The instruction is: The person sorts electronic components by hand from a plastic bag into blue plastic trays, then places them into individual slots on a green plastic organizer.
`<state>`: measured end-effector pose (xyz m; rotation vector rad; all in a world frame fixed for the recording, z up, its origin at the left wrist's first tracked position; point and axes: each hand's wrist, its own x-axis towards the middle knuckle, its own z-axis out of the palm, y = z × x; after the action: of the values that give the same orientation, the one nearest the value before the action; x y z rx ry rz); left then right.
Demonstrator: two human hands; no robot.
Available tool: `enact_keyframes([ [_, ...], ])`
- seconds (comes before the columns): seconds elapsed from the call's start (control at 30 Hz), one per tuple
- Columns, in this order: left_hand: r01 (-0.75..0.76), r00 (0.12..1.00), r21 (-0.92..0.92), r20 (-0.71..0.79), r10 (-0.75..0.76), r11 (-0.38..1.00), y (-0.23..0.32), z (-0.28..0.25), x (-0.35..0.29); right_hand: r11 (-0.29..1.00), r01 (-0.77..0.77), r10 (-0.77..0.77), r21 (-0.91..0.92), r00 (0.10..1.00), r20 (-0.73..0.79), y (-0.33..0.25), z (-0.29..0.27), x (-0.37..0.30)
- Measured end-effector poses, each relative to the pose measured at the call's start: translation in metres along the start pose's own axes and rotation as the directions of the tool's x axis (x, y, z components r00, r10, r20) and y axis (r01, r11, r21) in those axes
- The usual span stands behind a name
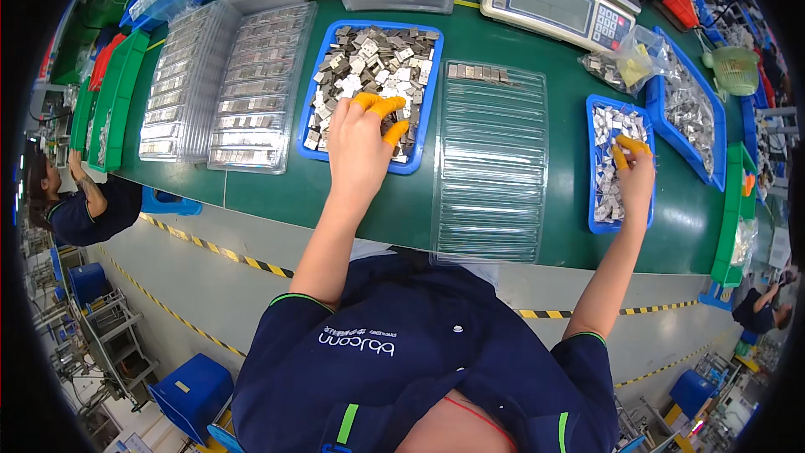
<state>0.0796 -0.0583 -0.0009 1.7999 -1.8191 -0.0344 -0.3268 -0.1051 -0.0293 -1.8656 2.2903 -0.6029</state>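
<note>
Evidently both hands are among loose parts. Taking the middle of the view as the clock's centre, the left hand [360, 138] is towards 11 o'clock, its fingers bent into the metal pieces [369, 50] in the large blue tray [407, 169]. The right hand [637, 172] is near 3 o'clock, thumb and forefinger curled over smaller silvery parts [608, 189] in the small blue tray [605, 226]. Whether either hand pinches a piece, I cannot tell. Both wear yellow finger covers [387, 106].

To pick well, I would lift one piece at a time by its edges, keep the two kinds apart, and seat any piece squarely like the row [482, 73] at the far end of the clear ribbed tray [490, 168], towards 2 o'clock.

As for writing, white lettering crosses the dark shirt [402, 386] around 6 o'clock, inverted from this viewpoint. The scale [501, 0] near 1 o'clock has a printed keypad [607, 29]; its display shows no readable figures.
</note>
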Motion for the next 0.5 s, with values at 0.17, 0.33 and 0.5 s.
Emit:
enact_keyframes([
  [0.17,-0.088,0.994,0.207,0.076,0.074,0.974,0.001,0.002,0.006,0.995,0.058,-0.059,0.083,0.998,0.010,-0.013,0.000,-0.008],
  [0.33,-0.097,0.988,0.235,0.142,0.064,0.967,-0.001,0.001,0.004,0.971,0.188,-0.166,0.145,0.974,-0.152,-0.034,-0.002,-0.007],
  [0.5,-0.026,1.000,-0.004,0.013,0.026,1.000,0.008,-0.005,0.002,0.906,0.421,-0.413,0.046,0.902,-0.129,-0.041,-0.001,-0.004],
])
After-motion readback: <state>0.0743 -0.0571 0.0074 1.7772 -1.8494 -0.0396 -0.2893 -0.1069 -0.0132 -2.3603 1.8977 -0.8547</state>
